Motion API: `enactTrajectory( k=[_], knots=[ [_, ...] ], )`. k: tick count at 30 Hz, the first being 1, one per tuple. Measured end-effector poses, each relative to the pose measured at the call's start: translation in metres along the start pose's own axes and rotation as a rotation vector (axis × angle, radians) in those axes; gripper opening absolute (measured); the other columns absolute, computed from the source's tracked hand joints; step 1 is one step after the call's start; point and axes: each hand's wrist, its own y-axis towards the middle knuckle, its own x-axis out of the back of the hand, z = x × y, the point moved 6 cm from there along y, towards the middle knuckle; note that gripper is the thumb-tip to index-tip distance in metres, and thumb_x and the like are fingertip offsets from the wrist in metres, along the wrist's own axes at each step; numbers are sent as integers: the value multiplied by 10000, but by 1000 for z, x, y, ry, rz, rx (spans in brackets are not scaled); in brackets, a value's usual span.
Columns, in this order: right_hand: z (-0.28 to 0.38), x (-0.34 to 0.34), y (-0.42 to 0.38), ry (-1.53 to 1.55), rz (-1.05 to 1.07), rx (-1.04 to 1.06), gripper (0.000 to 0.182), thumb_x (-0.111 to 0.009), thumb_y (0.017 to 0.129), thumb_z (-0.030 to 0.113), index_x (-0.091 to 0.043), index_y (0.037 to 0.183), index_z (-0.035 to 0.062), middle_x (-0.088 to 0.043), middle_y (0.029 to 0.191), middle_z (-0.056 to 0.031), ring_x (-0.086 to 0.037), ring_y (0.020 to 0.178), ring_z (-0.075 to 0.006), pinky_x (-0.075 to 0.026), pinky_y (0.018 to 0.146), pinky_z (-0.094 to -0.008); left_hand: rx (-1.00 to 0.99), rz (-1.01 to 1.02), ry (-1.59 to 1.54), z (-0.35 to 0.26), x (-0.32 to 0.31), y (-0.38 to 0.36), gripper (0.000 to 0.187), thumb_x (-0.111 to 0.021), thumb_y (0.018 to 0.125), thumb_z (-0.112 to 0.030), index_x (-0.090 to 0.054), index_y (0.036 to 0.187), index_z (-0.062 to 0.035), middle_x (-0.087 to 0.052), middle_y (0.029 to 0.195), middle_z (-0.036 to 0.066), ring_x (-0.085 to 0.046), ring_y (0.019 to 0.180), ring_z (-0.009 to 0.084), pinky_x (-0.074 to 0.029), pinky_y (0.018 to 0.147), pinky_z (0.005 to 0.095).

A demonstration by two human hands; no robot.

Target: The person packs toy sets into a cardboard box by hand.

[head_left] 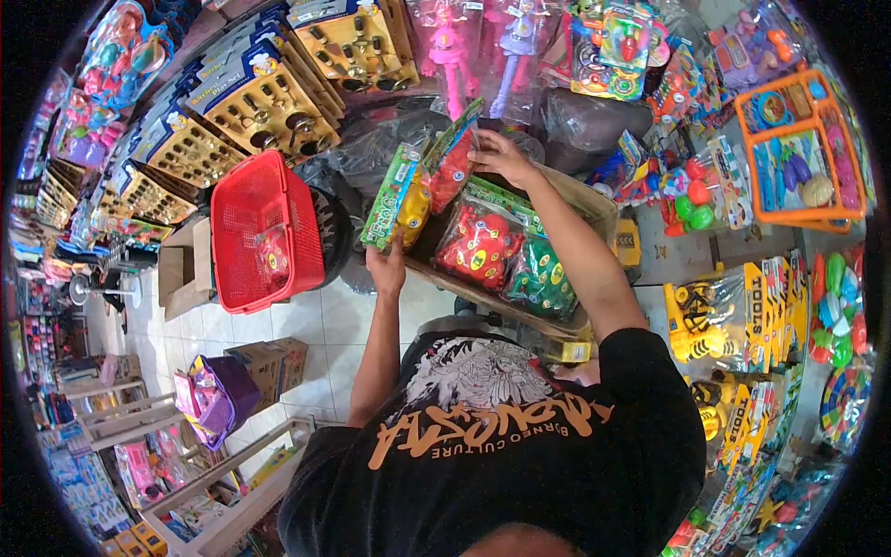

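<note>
My left hand [387,267] is closed on the lower end of a yellow toy pack [411,206] with a green header card. Beside it, my right hand [501,158] holds a red toy pack [452,169] at its right edge, fingers bent round it. Both packs are tilted above the left end of an open cardboard box [548,327]. Inside the box lie a red bagged pack [478,246] and a green bagged pack [544,278]. To the left stands a red plastic basket [229,243] with a small red pack [273,255] in it.
Carded kitchen sets [264,107] hang at the upper left, pink and purple dolls [450,46] at the top. Yellow tool packs [710,316] and an orange-framed toy set [798,153] are on the right. A purple basket [227,399] and cardboard boxes [269,367] stand lower left.
</note>
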Motion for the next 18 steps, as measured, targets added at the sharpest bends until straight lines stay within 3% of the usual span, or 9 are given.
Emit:
enactTrajectory(
  k=[2,3,6,12,18],
  knots=[
    [-9,3,1,14,26,-51,586,-705,779,134,-408,1282,82,-467,1227,-87,-515,1078,-195,-507,850,-337,84,-9,202,4,1,-1,321,-665,817,-163,-570,1076,2,-636,1019,124,-600,916,210,-438,824,324],
    [-14,5,2,15,28,-58,586,-705,779,134,-408,1282,82,-467,1227,-87,-515,1078,-195,-507,850,-337,103,-34,199,14,2,-1,372,-707,770,-206,-584,1065,-15,-612,1027,143,-584,936,281,-400,871,382],
    [-25,8,5,-2,38,-79,596,-709,775,131,-408,1288,89,-448,1248,-87,-513,1081,-193,-503,860,-333,164,7,469,28,5,-3,444,-747,711,-262,-593,1052,-24,-564,1016,140,-530,958,324,-348,895,456],
    [-44,12,15,-37,43,-102,621,-728,751,119,-416,1287,82,-468,1184,-94,-510,1068,-196,-499,862,-313,-8,34,601,-4,0,-4,469,-744,692,-354,-611,994,-21,-495,1053,143,-428,1025,341,-312,867,510],
    [-49,9,15,-136,15,-107,635,-747,732,122,-428,1280,80,-480,1141,-96,-497,1059,-175,-496,849,-292,46,-46,731,9,4,-5,454,-703,725,-421,-642,991,-59,-446,1098,137,-398,1046,318,-309,846,508]
  ],
)
